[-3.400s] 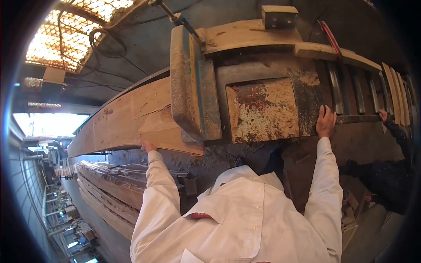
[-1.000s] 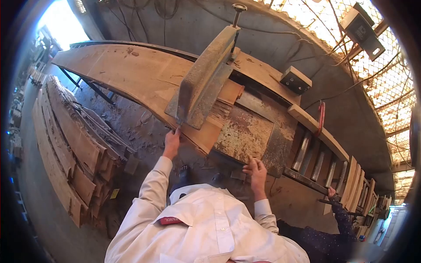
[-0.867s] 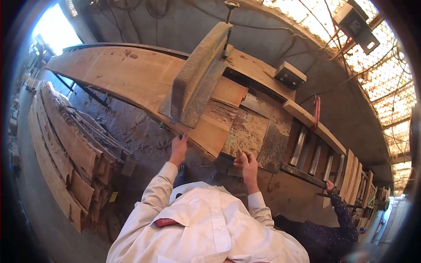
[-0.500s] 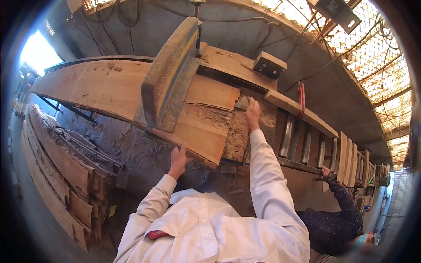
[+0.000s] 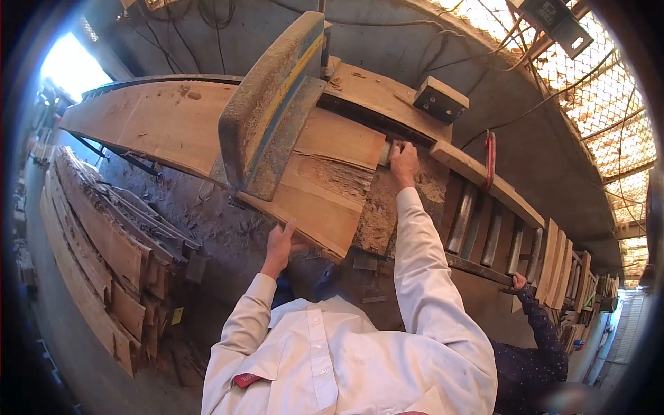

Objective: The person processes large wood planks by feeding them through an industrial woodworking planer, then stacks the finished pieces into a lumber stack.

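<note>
Glare washes out the mesh window [image 5: 588,104] beyond the far edge of the machine bed [image 5: 430,185] and the opening [image 5: 72,66] past its left end, the floor [image 5: 225,228] below lies dim, and fisheye curvature darkens into black corners.

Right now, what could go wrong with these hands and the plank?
The right hand is close to the end of the plank, so it might get pinched if the plank slides forward. The left hand, at the near edge, could catch a splinter. The rough patch might crumble.
</note>
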Tool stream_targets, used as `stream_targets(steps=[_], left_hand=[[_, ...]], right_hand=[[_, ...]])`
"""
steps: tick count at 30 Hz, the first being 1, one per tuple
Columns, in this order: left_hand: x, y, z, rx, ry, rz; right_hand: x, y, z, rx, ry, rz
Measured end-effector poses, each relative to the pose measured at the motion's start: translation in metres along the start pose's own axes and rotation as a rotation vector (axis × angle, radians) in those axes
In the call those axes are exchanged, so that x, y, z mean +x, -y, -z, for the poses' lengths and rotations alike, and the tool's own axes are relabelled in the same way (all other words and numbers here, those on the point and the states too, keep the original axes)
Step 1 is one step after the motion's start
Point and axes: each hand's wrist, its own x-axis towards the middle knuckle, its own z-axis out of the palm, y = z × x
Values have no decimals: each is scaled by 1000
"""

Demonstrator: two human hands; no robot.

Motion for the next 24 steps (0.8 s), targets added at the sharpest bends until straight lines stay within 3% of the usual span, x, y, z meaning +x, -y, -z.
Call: stream_targets(steps=[4, 7, 8, 9, 10, 12, 14, 16, 17, 18, 20, 24], left_hand=[[0, 4, -4, -11, -15, -3], [-17, 0, -8, 48, 57, 79], [-28, -2, -2, 69, 69, 113], [-38, -1, 6, 171, 104, 158], [-48, 0, 13, 266, 136, 207], [-64, -5, 23, 341, 172, 179], [-94, -16, 26, 336, 196, 60], [-115, -30, 22, 117, 208, -8], [-119, -32, 24, 21, 232, -43], [-116, -30, 31, 120, 213, -141], [-100, -20, 51, 322, 183, -344], [-84, -31, 147, 14, 230, 43]], right_hand=[[-19, 15, 17, -109, -51, 122], [10, -33, -26, -243, 35, 378], [-7, -12, 1, -274, 41, 235], [-9, -16, 16, -91, 88, 431], [-30, -17, 25, 150, -53, 400], [-75, 13, 72, 374, 149, 348], [-140, 56, 114, 553, 531, 234], [-210, 79, 112, 736, 825, 201], [-240, 101, 115, 577, 927, 341], [-265, 122, 118, 414, 1015, 479], [-302, 143, 96, 470, 1011, 472], [-335, 169, 80, 594, 856, 444]])
